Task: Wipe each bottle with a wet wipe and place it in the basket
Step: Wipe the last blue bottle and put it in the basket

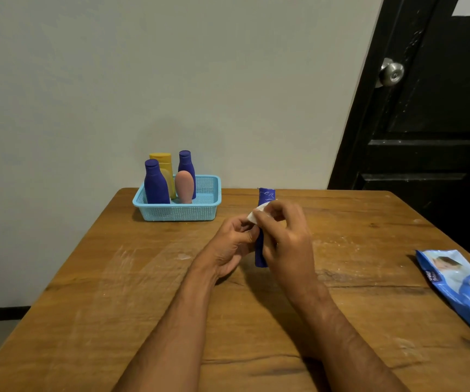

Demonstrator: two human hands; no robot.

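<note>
Head view: four bottles (168, 179) already upright in turquoise basket (208, 213). Blue tube (265, 196) held above wooden table (143, 278), gripped by left hand (229, 246); right hand (286, 236) pinching wet wipe (257, 213) against it. Wiping underway, placing left.

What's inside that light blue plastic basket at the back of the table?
The light blue plastic basket holds four upright bottles: two dark blue bottles, a yellow bottle and a pink bottle. The basket wall hides their bases.
</note>
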